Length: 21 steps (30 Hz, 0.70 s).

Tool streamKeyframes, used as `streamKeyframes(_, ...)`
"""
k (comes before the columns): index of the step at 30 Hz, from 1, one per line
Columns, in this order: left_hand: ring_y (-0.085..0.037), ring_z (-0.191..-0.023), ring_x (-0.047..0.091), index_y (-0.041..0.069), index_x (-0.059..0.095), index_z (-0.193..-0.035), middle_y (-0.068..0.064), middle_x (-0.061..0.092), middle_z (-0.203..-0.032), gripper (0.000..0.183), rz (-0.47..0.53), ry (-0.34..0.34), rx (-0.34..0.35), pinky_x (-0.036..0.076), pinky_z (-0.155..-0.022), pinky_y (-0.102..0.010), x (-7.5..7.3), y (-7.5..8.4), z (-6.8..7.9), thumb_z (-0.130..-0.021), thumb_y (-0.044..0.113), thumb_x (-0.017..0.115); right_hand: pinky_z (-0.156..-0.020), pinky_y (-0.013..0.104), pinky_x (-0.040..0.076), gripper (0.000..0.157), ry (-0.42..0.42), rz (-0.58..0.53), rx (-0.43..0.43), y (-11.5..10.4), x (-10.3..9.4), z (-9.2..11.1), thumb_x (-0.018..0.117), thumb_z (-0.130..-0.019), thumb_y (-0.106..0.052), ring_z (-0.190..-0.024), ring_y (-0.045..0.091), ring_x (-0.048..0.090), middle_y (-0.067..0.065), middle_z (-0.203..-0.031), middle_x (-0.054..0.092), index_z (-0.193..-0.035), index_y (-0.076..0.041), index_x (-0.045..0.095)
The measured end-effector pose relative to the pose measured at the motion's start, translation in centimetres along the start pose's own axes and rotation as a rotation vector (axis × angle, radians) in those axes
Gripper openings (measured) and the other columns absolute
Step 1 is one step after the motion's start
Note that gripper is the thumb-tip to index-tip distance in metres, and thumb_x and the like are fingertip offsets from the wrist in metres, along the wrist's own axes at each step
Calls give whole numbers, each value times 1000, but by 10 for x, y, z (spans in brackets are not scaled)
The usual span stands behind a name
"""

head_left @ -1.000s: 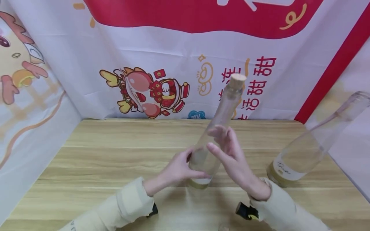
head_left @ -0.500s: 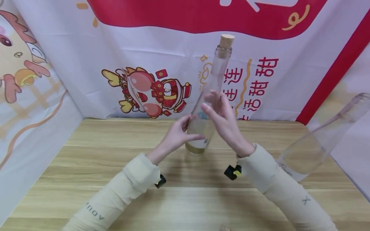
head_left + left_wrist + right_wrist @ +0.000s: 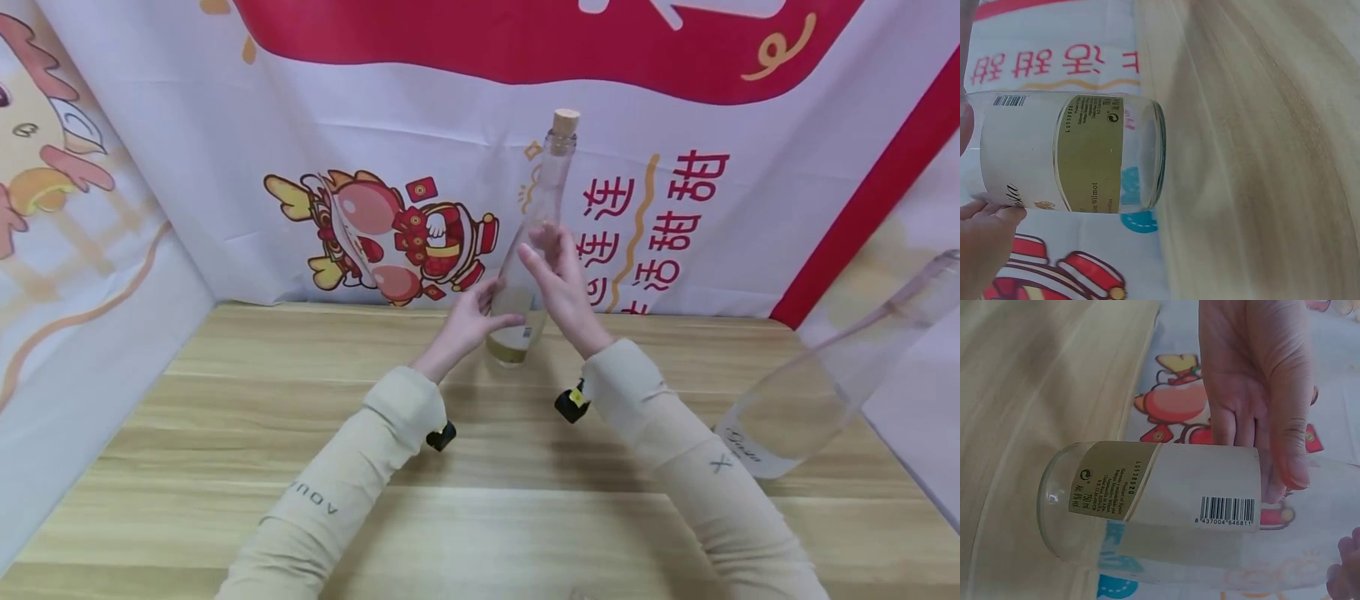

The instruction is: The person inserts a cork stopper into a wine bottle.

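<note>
A clear glass wine bottle with a cork in its mouth stands near the table's back edge, tilted slightly right. Round its lower part my left hand holds it, thumb in front and fingers behind. My right hand holds it higher up, below the neck. The left wrist view shows the white label and olive-green band near the base; I cannot tell whether the base touches the table. A barcode faces the right wrist view, where the left thumb lies against the glass.
A second clear bottle, uncorked and labelled, stands on the right of the wooden table. Printed cloth hangs behind and at both sides. A small pale object is cut off at the front edge. Black devices hang under both wrists.
Both hands have carried the corked bottle away from me, toward the back of the table, and it leans less. The second bottle has stayed put.
</note>
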<state>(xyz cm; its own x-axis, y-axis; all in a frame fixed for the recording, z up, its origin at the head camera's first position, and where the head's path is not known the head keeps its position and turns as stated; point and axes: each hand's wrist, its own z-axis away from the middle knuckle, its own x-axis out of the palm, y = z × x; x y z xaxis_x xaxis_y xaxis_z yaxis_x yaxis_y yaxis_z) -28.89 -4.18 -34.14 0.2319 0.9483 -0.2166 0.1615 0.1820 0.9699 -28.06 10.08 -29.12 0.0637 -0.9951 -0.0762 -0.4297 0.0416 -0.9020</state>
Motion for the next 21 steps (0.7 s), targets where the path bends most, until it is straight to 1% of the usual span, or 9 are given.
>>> streamKeyframes(2, -20, -132, 31, 7, 34, -139, -11, 34, -144, 72, 2, 10, -14, 28, -107, -28, 1, -5, -5, -78, 12, 72, -109, 28, 24, 49, 17, 20, 11, 5, 1, -4, 54, -92, -22, -125, 16, 37, 11, -130, 43, -131, -3, 32)
streamKeyframes(3, -20, -132, 31, 7, 34, -139, -11, 33, -144, 72, 0, 11, -27, 28, -107, -28, 1, -3, -5, -78, 11, 71, -109, 29, 24, 49, 20, 23, 20, 5, 2, -4, 53, -92, -22, -126, 17, 37, 12, -131, 42, -131, -3, 31)
streamKeyframes(9, -19, -132, 30, 7, 31, -140, -10, 32, -145, 73, -16, 25, -66, 27, -107, -27, 4, -9, -12, -79, 13, 70, -110, 31, 22, 49, 32, 45, 54, 7, 3, -5, 52, -93, -21, -127, 21, 35, 14, -133, 40, -132, -2, 29)
streamKeyframes(10, -19, -132, 30, 7, 31, -140, -10, 32, -145, 73, -18, 29, -64, 28, -107, -27, 4, -13, -15, -79, 14, 70, -110, 31, 22, 50, 33, 57, 55, 11, 2, -7, 53, -93, -23, -127, 20, 36, 13, -133, 41, -132, -2, 30)
streamKeyframes(12, -19, -133, 29, 7, 31, -141, -10, 31, -145, 73, -21, 23, -67, 27, -107, -27, 5, -14, -15, -79, 14, 70, -110, 30, 22, 51, 31, 95, 66, 17, 1, -10, 54, -92, -28, -127, 18, 36, 10, -133, 42, -132, -4, 32)
streamKeyframes(14, -19, -133, 29, 7, 30, -141, -11, 30, -145, 73, -32, 14, -62, 27, -107, -27, 5, -14, -15, -80, 14, 69, -110, 30, 22, 54, 22, 148, 94, 17, 1, -11, 54, -91, -33, -128, 17, 35, 8, -136, 40, -132, -6, 32)
streamKeyframes(18, -22, -131, 32, 7, 34, -139, -12, 34, -143, 67, -102, -6, -32, 29, -106, -31, 3, -16, -14, -82, 15, 68, -110, 35, 21, 66, -28, 251, 201, 12, -2, -12, 54, -89, -42, -133, 19, 27, 10, -144, 31, -138, -8, 26)
streamKeyframes(19, -23, -130, 34, 7, 36, -138, -12, 36, -142, 65, -136, -13, -31, 30, -106, -32, 3, -16, -13, -82, 16, 68, -111, 37, 20, 70, -49, 279, 232, 11, -3, -11, 54, -89, -43, -135, 21, 24, 11, -146, 28, -141, -8, 23)
streamKeyframes(21, -25, -128, 37, 6, 40, -136, -12, 40, -140, 61, -217, -32, -52, 32, -105, -35, 0, -20, -10, -82, 18, 68, -109, 40, 23, 74, -93, 325, 280, 12, -6, -8, 54, -88, -43, -134, 25, 26, 14, -147, 26, -143, -7, 19)
